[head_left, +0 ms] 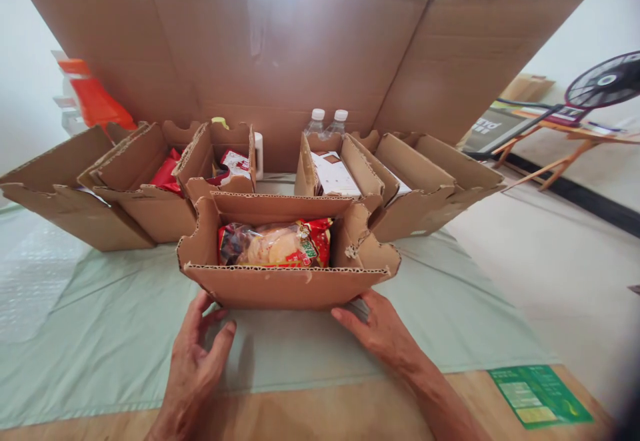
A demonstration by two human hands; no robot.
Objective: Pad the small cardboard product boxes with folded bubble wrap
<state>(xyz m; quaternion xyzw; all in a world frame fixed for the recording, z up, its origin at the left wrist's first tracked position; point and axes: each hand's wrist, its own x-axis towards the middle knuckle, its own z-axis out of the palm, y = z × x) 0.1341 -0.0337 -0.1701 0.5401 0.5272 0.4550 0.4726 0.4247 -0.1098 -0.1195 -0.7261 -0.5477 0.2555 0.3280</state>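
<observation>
A green sheet (540, 395) lies at the near right on wood (285, 417). The left hand (203, 344) is spread, thumb apart, fingers by the lower left corner of a box (285, 287). The right hand (380, 324) reaches the lower right corner, fingertips partly hidden; whether it grips, I cannot tell. The box, above a pale cloth (280, 361), holds a red packet (275, 244). Beyond, more boxes (155, 214) flank it both sides, then two bottles (336, 126), a cardboard panel (300, 47) and, far right, a fan (607, 81).
</observation>
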